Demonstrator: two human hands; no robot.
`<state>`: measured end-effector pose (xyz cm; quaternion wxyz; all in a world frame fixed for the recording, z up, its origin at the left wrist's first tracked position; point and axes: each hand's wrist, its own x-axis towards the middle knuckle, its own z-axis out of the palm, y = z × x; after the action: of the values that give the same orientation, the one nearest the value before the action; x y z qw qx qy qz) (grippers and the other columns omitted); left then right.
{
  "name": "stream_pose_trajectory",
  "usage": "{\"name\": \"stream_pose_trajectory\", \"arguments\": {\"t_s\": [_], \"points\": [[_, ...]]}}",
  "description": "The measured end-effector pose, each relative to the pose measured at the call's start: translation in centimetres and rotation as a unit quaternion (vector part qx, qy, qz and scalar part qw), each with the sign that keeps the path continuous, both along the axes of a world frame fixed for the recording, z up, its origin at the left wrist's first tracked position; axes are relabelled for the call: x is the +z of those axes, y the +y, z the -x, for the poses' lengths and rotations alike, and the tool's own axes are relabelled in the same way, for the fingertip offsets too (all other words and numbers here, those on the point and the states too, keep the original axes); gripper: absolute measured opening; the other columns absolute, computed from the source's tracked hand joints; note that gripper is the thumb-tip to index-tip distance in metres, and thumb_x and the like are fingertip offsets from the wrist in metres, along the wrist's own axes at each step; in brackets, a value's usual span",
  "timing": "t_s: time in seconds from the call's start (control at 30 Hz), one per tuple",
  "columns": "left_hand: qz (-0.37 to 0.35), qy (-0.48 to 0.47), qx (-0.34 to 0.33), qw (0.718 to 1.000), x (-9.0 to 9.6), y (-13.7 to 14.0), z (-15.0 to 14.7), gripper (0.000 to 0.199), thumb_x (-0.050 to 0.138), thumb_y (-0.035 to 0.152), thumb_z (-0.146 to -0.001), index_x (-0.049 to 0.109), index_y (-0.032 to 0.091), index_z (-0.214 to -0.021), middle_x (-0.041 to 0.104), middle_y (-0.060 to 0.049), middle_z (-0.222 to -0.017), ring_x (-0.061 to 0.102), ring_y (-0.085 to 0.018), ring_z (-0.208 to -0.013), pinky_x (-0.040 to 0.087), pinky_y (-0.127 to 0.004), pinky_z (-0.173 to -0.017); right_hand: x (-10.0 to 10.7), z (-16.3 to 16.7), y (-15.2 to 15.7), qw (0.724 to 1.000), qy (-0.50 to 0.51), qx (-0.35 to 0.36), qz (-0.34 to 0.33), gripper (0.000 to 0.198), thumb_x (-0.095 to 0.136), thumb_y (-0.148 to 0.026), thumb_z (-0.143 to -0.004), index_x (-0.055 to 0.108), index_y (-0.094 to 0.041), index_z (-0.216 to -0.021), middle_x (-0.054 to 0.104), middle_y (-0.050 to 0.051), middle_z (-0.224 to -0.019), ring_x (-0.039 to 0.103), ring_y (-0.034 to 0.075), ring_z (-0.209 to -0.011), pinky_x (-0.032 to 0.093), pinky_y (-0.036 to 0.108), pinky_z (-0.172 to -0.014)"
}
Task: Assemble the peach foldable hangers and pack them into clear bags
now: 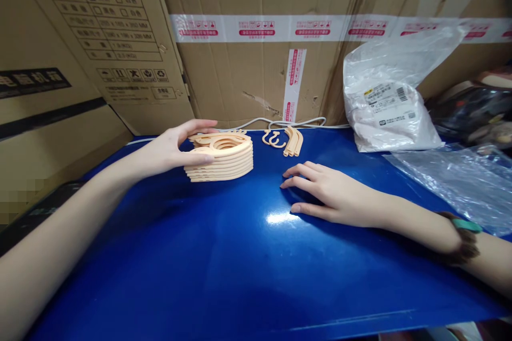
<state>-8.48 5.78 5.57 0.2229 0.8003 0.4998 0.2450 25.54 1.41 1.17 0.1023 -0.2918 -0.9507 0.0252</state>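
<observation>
A neat stack of peach-coloured plastic folding hangers (224,162) lies on the blue tabletop, left of centre. Around its left end is my left hand (180,146), thumb along the near top edge and fingers reaching over the far side. My right hand (324,192) rests palm down on the table, fingers apart and nothing in them. Beyond it lie two loose peach hooks (275,139) and a small bundle of curved hanger arms (293,141). More small peach pieces show partly behind the stack.
Cardboard boxes (248,74) wall off the back and left side. A white plastic parcel bag (390,101) stands at the back right, with a clear plastic bag (460,176) in front. A white cable (256,121) runs along the blue table's (200,277) rear edge.
</observation>
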Motion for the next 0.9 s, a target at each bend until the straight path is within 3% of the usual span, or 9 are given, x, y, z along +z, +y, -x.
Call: {"name": "stream_pose_trajectory", "arguments": {"t_s": [0.9], "points": [[0.007, -0.018, -0.003, 1.000, -0.22, 0.39, 0.00, 0.083, 0.074, 0.053, -0.069, 0.042, 0.029, -0.142, 0.054, -0.005, -0.141, 0.049, -0.031, -0.131, 0.038, -0.039, -0.112, 0.09, 0.01, -0.09, 1.000, 0.006, 0.007, -0.005, 0.040, 0.047, -0.048, -0.097, 0.060, -0.019, -0.122, 0.058, 0.012, -0.124, 0.056, 0.025, -0.110, 0.046, 0.044, -0.097]]}}
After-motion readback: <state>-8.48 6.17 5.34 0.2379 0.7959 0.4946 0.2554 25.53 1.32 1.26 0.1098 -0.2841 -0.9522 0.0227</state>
